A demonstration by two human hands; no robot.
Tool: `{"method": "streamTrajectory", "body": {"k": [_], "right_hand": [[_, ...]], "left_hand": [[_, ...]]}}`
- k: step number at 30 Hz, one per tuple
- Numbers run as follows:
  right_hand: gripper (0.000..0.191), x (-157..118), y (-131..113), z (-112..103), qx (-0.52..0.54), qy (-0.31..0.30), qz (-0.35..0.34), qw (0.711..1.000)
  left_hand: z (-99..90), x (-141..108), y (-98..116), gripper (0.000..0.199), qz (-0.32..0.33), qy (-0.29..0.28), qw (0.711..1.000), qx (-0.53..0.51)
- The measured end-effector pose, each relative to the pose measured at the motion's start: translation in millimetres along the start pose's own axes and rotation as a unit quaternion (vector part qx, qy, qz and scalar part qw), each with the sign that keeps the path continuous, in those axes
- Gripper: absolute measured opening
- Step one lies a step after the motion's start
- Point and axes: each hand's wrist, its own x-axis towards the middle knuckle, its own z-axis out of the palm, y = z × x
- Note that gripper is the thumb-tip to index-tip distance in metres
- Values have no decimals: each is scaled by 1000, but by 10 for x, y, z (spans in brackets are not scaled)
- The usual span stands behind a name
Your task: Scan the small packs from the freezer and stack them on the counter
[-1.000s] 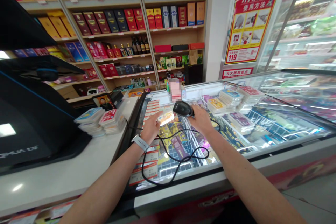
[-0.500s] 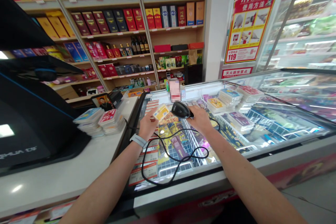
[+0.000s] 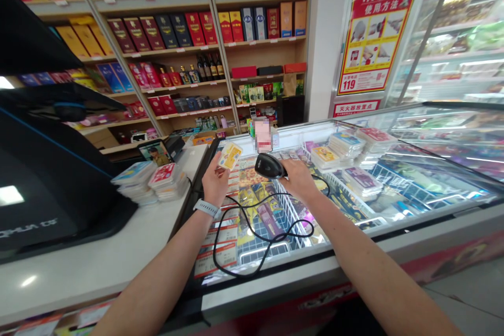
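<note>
My left hand (image 3: 216, 181) pinches a small yellow-and-white packet (image 3: 230, 156) between its fingers, holding it up above the freezer's near left corner. A white watch (image 3: 206, 209) circles my left wrist. My right hand (image 3: 300, 178) grips a black handheld barcode scanner (image 3: 270, 166), whose nose points left towards the packet, a short gap apart. The scanner's black coiled cable (image 3: 260, 236) loops across the freezer's glass top below my hands.
A white counter (image 3: 90, 252) on the left bears several stacks of packets (image 3: 167, 181) and a black till (image 3: 47, 184). A glass-topped chest freezer (image 3: 413, 168) lies ahead and right. A person (image 3: 263, 135) stands beyond it, before shelves of boxed liquor (image 3: 161, 31).
The packet has moved up and left, away from the scanner, and now stands more upright in my left hand. The scanner has shifted slightly left.
</note>
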Motion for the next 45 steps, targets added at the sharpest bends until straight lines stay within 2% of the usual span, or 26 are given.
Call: {"method": "streamTrajectory", "body": {"k": [10, 45], "right_hand": [[29, -7, 0, 17, 5, 26, -26, 999], [29, -10, 6, 60, 39, 38, -30, 998]], "left_hand": [[2, 40, -91, 68, 22, 33, 999, -19], [40, 0, 71, 65, 12, 13, 1000, -9]]}}
